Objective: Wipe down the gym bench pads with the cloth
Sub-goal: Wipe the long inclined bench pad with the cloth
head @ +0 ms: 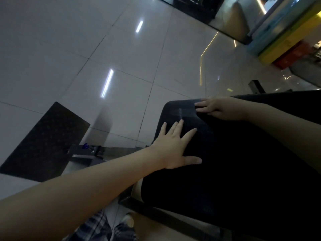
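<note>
Left hand (pixel 173 146) lies flat, fingers spread, on the black bench pad (pixel 243 171) — just beyond, the right hand (pixel 220 108) presses straight fingers on what seems a grey cloth (pixel 180 110) at the pad's far end.

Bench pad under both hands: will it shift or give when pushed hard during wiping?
Probably stays put: the bench pad looks mounted on a dark frame beneath it. Likely firm with slight give; the left hand and right hand lie flat without visibly sinking in. Its smooth-looking black cover may be slippery.
</note>
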Demonstrator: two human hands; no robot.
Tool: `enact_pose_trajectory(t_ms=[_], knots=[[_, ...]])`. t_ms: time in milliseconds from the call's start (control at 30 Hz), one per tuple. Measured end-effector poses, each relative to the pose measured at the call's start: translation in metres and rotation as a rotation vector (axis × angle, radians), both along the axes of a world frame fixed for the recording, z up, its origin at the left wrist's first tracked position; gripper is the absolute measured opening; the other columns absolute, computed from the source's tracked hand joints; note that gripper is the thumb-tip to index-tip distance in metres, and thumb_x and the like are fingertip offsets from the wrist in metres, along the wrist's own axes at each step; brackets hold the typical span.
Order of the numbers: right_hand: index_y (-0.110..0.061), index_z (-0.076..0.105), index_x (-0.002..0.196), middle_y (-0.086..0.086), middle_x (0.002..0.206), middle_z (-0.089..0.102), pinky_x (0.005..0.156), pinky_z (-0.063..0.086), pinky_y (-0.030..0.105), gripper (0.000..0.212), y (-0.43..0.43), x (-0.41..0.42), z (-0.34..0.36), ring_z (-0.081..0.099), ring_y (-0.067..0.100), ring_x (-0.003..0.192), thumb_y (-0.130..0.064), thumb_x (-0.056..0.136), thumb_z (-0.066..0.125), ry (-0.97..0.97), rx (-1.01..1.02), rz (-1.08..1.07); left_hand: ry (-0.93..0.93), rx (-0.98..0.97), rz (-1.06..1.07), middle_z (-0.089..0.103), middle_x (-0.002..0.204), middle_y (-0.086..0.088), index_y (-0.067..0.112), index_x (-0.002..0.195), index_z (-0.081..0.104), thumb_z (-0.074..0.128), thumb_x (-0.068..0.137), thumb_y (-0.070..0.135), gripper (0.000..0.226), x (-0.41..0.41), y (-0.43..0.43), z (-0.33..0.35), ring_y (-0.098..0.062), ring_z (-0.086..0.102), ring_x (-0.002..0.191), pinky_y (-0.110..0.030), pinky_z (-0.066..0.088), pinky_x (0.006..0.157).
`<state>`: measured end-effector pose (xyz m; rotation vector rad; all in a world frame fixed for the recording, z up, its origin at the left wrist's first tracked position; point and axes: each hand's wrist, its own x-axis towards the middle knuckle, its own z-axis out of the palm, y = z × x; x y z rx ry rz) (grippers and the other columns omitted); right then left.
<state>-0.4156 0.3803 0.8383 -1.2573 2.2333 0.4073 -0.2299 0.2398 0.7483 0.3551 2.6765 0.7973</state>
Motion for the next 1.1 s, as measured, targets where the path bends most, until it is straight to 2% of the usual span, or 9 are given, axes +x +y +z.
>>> enact_pose_trajectory(t_ms=[167,267,400,500,600,700,800,933,1100], knots=[[-0.009,0.046,0.143,0.006,0.157,0.032,0.116,0.018,0.032,0.045,-0.072,0.002,-0.056,0.026,0.026,0.145,-0.003,0.099,0.042,-0.046,0.042,0.093,-0.104,0.102,0.152,-0.025,0.161,-0.013,0.019,0.155,-0.016,0.055,0.078,0.077,0.120,0.018,-0.029,-0.023,-0.026,-0.015,0.151,-0.046,-0.003,0.123],[-0.005,0.048,0.141,0.013,0.151,0.039,0.110,0.025,0.036,0.044,-0.107,-0.003,-0.086,0.034,0.033,0.138,-0.001,0.097,0.041,-0.018,0.063,0.096,-0.171,0.140,0.077,-0.030,0.159,-0.010,0.018,0.154,-0.022,0.067,0.069,0.075,0.135,0.022,-0.039,-0.031,-0.025,-0.016,0.150,-0.040,-0.002,0.124],[-0.007,0.048,0.140,0.013,0.151,0.039,0.110,0.028,0.040,0.043,-0.118,0.001,-0.100,0.036,0.034,0.137,-0.005,0.098,0.038,0.088,0.050,0.014,-0.213,0.133,-0.041,-0.038,0.156,-0.008,0.019,0.150,-0.028,0.083,0.062,0.062,0.148,0.021,-0.051,-0.032,-0.021,-0.021,0.148,-0.034,-0.003,0.122],[-0.007,0.046,0.142,0.015,0.152,0.037,0.112,0.021,0.037,0.045,-0.101,0.028,-0.086,0.032,0.033,0.140,-0.003,0.098,0.038,0.068,0.009,-0.003,-0.212,0.090,-0.089,-0.038,0.156,-0.008,0.018,0.150,-0.030,0.085,0.062,0.058,0.149,0.019,-0.059,-0.032,-0.021,-0.018,0.149,-0.035,-0.004,0.121],[-0.011,0.037,0.148,0.009,0.159,0.025,0.116,0.011,0.030,0.048,-0.076,0.067,-0.067,0.019,0.027,0.147,-0.006,0.100,0.037,0.059,-0.021,-0.018,-0.221,0.098,-0.080,-0.038,0.155,-0.007,0.012,0.149,-0.030,0.086,0.062,0.056,0.151,0.021,-0.059,-0.034,-0.021,-0.020,0.149,-0.030,-0.003,0.120],[-0.014,0.025,0.153,0.006,0.163,0.011,0.120,0.006,0.034,0.052,-0.050,0.109,-0.053,0.006,0.024,0.150,-0.008,0.102,0.031,0.081,0.022,-0.025,-0.222,0.081,-0.074,-0.040,0.154,-0.009,0.008,0.147,-0.031,0.085,0.061,0.059,0.153,0.021,-0.057,-0.036,-0.022,-0.022,0.148,-0.029,-0.004,0.120],[-0.017,0.026,0.153,0.003,0.163,0.010,0.121,-0.001,0.035,0.054,-0.029,0.141,-0.048,0.001,0.020,0.150,-0.006,0.101,0.033,0.080,-0.051,-0.063,-0.213,0.048,-0.084,-0.040,0.153,-0.012,0.006,0.147,-0.031,0.084,0.060,0.062,0.154,0.019,-0.055,-0.036,-0.024,-0.023,0.148,-0.031,-0.006,0.121],[-0.019,0.030,0.151,0.000,0.163,0.014,0.119,-0.004,0.038,0.053,-0.033,0.136,-0.056,0.000,0.017,0.150,-0.005,0.100,0.032,0.106,-0.087,-0.161,-0.180,0.034,-0.080,-0.038,0.154,-0.015,0.004,0.148,-0.029,0.082,0.060,0.065,0.154,0.019,-0.054,-0.036,-0.025,-0.019,0.149,-0.028,-0.008,0.116],[-0.013,0.040,0.146,0.010,0.158,0.027,0.119,0.007,0.044,0.049,-0.076,0.073,-0.087,0.016,0.026,0.147,-0.007,0.097,0.036,0.363,-0.076,-0.219,-0.177,0.027,-0.095,-0.041,0.151,-0.018,0.001,0.146,-0.030,0.083,0.057,0.066,0.158,0.014,-0.054,-0.040,-0.028,-0.022,0.148,-0.028,-0.010,0.117]])
